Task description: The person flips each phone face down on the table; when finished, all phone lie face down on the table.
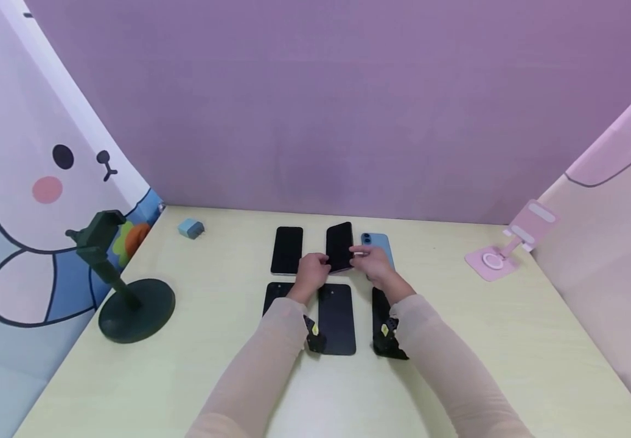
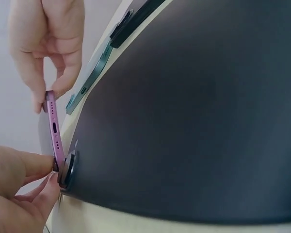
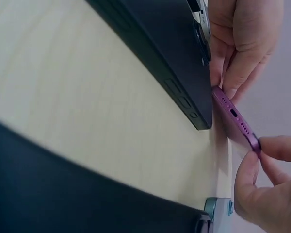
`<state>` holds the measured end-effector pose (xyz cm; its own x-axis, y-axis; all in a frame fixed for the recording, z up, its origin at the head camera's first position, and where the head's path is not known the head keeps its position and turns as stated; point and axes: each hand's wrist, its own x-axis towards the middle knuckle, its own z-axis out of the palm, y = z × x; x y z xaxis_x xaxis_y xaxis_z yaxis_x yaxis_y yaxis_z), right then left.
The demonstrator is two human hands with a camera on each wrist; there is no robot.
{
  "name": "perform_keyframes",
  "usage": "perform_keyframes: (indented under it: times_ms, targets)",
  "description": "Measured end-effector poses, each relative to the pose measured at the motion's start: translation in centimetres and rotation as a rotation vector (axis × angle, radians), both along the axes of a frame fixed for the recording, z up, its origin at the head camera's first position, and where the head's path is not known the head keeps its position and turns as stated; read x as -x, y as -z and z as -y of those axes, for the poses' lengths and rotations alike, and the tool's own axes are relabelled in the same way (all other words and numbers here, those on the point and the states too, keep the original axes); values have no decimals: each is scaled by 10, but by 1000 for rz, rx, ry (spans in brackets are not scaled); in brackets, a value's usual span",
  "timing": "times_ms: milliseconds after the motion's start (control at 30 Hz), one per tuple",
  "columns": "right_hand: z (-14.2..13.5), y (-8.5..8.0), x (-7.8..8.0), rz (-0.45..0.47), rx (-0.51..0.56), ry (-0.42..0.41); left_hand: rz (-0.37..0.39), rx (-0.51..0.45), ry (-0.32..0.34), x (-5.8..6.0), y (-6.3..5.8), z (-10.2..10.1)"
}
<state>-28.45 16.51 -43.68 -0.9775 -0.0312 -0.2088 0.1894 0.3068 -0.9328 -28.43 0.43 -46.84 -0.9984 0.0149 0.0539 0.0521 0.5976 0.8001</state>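
Note:
A phone [image 1: 339, 243] with a dark screen and a purple-pink edge [image 2: 55, 127] is tilted in the middle of the back row. My left hand [image 1: 311, 274] pinches its left side near the bottom corner. On the opposite side, the thumb and fingers of my right hand [image 3: 274, 184] pinch the other corner. A black-screened phone [image 1: 286, 250] lies left of the held one. To the right is a light blue phone [image 1: 376, 242], back up and partly covered by my right hand. Below, in the front row, lies a dark phone [image 1: 337, 319] with its back up.
Two more dark phones, front left [image 1: 275, 292] and front right [image 1: 379, 310], are partly under my forearms. A dark green stand [image 1: 134, 310] is at left, a small blue block [image 1: 191, 228] behind it. A pink folding phone stand [image 1: 493, 261] occupies the right side.

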Motion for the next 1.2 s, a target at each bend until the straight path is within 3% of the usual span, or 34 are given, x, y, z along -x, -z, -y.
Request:
perform_keyframes:
  times_ms: [300, 567, 733, 933, 1200]
  targets:
    - [-3, -6, 1, -33, 102, -43, -11, 1, 22, -4, -4, -7]
    - [-1, -9, -4, -52, 141, -52, -19, -117, 32, -6, 0, -7]
    - [-2, -5, -3, -65, 198, -44, -42, -123, 52, -6, 1, -6]
    - [-1, -3, -3, -40, 261, -6, -34, -199, 100, -7, 1, -8]
    - [-1, -7, -3, -8, 311, -17, -43, -307, 123, -7, 1, -11]
